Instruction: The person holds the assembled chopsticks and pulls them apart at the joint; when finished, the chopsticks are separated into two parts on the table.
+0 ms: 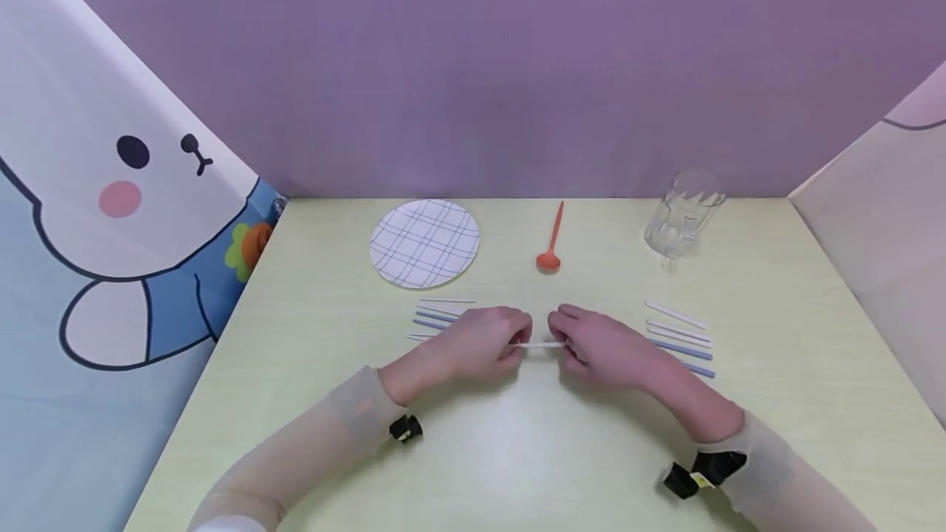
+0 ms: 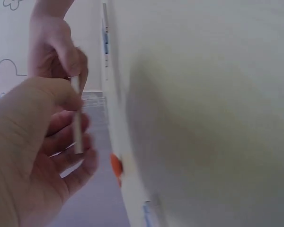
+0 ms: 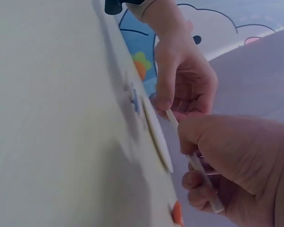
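Observation:
A thin white stick (image 1: 541,345) is held level between both hands above the middle of the table. My left hand (image 1: 488,341) pinches one end with thumb and fingers, and my right hand (image 1: 602,347) pinches the other. In the left wrist view the stick (image 2: 77,137) passes under the left thumb, its end sticking out over the curled fingers. From the right wrist the same stick (image 3: 172,118) runs from one hand to the other, its near end lying across the right fingers. Whether it is a straw or a solid rod, I cannot tell.
White and blue sticks (image 1: 436,319) lie in a row partly behind the left hand; several more (image 1: 680,350) lie beside the right forearm. Farther back are a round checked plate (image 1: 424,243), an orange spoon (image 1: 548,261) and a clear glass mug (image 1: 676,220).

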A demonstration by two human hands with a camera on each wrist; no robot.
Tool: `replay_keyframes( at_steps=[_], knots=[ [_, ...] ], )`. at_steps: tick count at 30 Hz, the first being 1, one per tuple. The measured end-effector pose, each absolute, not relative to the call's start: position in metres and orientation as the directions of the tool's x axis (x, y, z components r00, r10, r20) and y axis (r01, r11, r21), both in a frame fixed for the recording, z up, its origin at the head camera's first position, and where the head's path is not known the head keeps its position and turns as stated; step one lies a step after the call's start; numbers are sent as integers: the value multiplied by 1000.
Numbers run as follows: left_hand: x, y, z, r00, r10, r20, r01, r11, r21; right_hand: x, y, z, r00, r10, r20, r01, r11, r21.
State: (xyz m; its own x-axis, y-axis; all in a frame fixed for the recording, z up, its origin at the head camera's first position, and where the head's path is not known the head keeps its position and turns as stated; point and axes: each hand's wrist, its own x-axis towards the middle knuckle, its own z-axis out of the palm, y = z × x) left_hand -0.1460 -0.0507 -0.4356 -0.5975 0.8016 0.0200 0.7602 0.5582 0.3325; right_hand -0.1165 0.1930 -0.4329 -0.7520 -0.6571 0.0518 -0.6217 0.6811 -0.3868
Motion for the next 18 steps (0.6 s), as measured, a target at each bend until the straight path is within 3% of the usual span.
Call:
replay_keyframes(
  at_steps=[5, 9, 13, 18],
  knots=[
    [-148, -46, -424, -619, 781, 81, 759, 568, 319, -121, 192, -414, -758, -641, 117, -625, 665, -409],
    [-150, -44, -416, -617, 779, 109, 785, 602, 144, -123, 190, -400, -734, -658, 168, -662, 640, -390],
    [-152, -44, -415, -577, 798, 174, 806, 590, -32, -123, 190, -392, -699, -682, 216, -710, 624, -327],
    [-155, -46, -414, -545, 809, 221, 815, 573, -86, -123, 191, -392, -670, -692, 270, -742, 609, -279]
  ],
)
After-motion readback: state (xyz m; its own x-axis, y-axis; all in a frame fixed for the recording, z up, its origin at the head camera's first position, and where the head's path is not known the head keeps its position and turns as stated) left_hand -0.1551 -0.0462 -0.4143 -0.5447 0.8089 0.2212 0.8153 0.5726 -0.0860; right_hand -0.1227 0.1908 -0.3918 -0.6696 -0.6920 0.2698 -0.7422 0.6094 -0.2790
